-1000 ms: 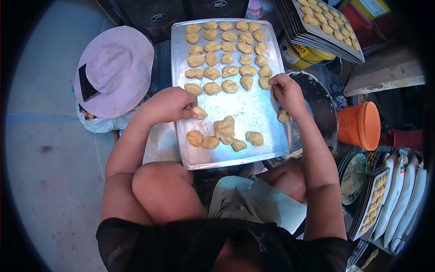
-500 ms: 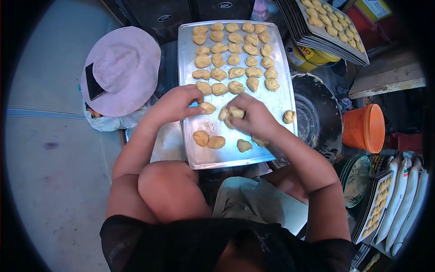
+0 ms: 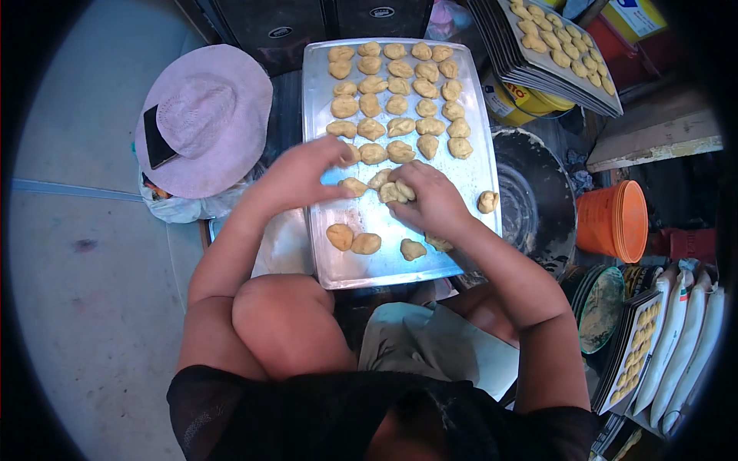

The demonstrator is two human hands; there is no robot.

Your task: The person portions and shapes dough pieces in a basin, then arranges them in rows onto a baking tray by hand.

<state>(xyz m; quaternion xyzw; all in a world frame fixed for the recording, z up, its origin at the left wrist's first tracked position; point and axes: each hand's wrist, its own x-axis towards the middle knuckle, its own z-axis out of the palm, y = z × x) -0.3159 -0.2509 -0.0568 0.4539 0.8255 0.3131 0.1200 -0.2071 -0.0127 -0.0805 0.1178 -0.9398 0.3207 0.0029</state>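
A metal baking tray (image 3: pixel 453 177) lies before me with rows of yellowish dough pieces (image 3: pixel 400 127) on its far half. Over its left edge is my left hand (image 3: pixel 314 170), thumb and fingers apart. A single dough piece (image 3: pixel 353 187) lies by the thumb, apparently on the tray. My right hand (image 3: pixel 432 196) is curled round a small cluster of dough pieces (image 3: pixel 396 191) near the middle of the tray. Two dough lumps (image 3: pixel 354 239) sit at the near left, another dough lump (image 3: pixel 413 249) lies right of them, and one is partly hidden under my right forearm.
A pale hat (image 3: pixel 204 115) with a phone (image 3: pixel 158 138) on its brim is at the left. Right of the tray stand a dark round basin (image 3: pixel 538 196) and orange buckets (image 3: pixel 613 221). Stacked trays (image 3: pixel 523 61) with dough rest on a yellow bucket (image 3: pixel 511 104).
My left fingers have lifted and spread away from the dough piece at the left edge. My right hand has shifted slightly, still holding the dough cluster.
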